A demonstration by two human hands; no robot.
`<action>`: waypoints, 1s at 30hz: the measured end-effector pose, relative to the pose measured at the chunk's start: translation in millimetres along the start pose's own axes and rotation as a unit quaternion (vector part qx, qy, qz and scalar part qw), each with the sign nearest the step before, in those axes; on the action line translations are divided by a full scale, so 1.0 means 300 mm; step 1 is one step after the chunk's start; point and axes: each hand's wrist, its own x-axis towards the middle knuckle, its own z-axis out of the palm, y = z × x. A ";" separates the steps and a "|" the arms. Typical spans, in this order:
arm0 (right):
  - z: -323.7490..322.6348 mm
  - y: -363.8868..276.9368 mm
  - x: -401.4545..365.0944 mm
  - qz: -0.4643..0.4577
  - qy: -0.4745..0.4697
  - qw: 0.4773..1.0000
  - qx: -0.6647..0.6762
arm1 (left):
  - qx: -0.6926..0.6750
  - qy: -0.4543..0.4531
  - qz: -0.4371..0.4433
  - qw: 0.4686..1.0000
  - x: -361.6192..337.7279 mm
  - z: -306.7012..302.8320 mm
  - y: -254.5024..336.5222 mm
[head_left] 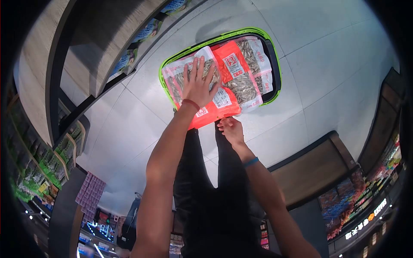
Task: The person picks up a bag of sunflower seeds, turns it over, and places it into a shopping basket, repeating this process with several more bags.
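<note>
A green-rimmed dark basket [278, 69] stands on the floor, filled with bags of sunflower seeds that have clear windows and red and pink print. My left hand [198, 84] lies flat with fingers spread on a seed bag [172, 79] at the basket's left side. At the near rim, my right hand [231, 130] has its fingers curled at the lower edge of a red bag [215, 112], which hangs over the rim. Another red and pink bag [236, 69] lies across the middle, on top of a further bag [263, 69] to the right.
Pale tiled floor [301, 34] surrounds the basket. Wooden shelving [99, 38] rises at the upper left, with blue packs on its lower ledge. My legs [211, 206] are below the basket. A dark-framed brown display unit [309, 172] stands at the right, and stocked shelves line the edges.
</note>
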 end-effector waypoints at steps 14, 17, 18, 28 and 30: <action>-0.062 0.005 0.135 -0.080 0.050 0.979 -0.183 | -0.044 0.021 -0.012 0.999 -0.006 0.051 -0.029; -0.066 0.021 0.156 -0.092 0.036 0.980 -0.170 | -0.049 0.034 -0.008 0.998 -0.011 0.067 -0.034; -0.064 0.023 0.163 -0.095 0.029 0.980 -0.171 | -0.052 0.035 -0.006 0.998 -0.013 0.068 -0.037; -0.104 -0.092 0.078 -0.030 0.001 0.961 -0.273 | -0.052 0.040 -0.010 0.998 -0.019 0.019 -0.032; -0.132 -0.090 0.078 -0.051 -0.001 0.962 -0.268 | -0.058 0.051 -0.007 0.997 -0.019 0.015 -0.030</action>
